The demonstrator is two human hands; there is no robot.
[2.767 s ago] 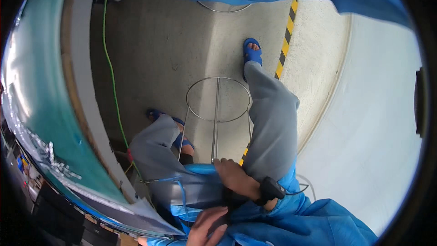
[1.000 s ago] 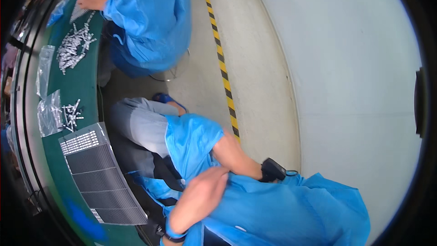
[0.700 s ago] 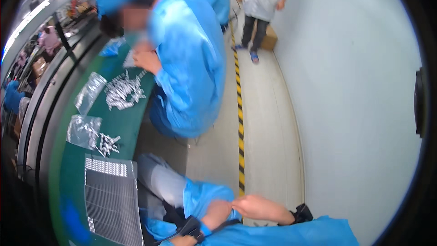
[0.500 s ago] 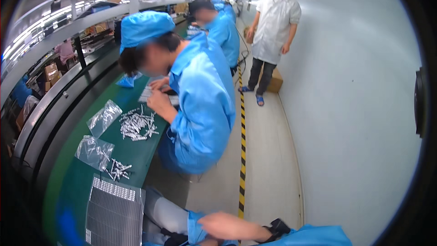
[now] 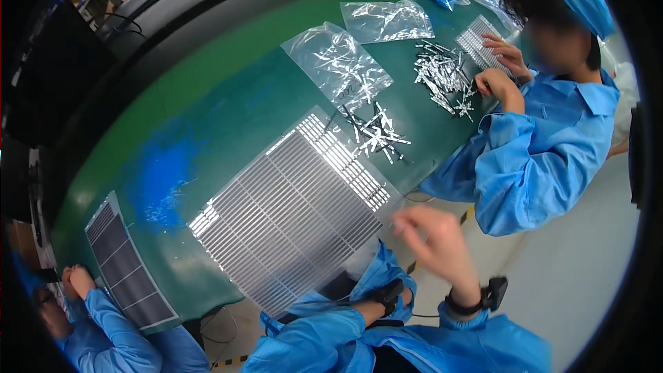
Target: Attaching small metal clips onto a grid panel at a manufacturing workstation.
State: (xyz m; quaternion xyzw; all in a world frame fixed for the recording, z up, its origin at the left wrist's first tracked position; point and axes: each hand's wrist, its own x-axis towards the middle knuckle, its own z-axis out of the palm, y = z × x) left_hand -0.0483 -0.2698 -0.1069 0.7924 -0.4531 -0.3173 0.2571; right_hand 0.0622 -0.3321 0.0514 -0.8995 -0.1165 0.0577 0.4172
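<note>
A large sheet with rows of narrow grey and silver strips (image 5: 290, 214) lies on the green table's near edge, its corner overhanging. Beside that sheet's right corner is my right hand (image 5: 438, 242), raised off the table with thumb and forefinger drawn together; whatever is between them is too small to make out. My left hand (image 5: 407, 297) is low by my lap, past a black wristband, with its fingers hidden. A loose heap of small black-and-silver strips (image 5: 380, 135) lies just beyond the sheet, against a clear plastic bag (image 5: 338, 62).
On the right, a co-worker in blue (image 5: 545, 145) handles a smaller strip sheet (image 5: 476, 45) by a bigger strip pile (image 5: 442, 76). Another clear bag (image 5: 387, 21) lies behind. At lower left, another person's hands (image 5: 79, 280) rest near a dark sheet (image 5: 131, 262).
My view has swung from the aisle and the standing person down to the table, bringing the whole sheet into sight. My right hand has come up beside the sheet's corner.
</note>
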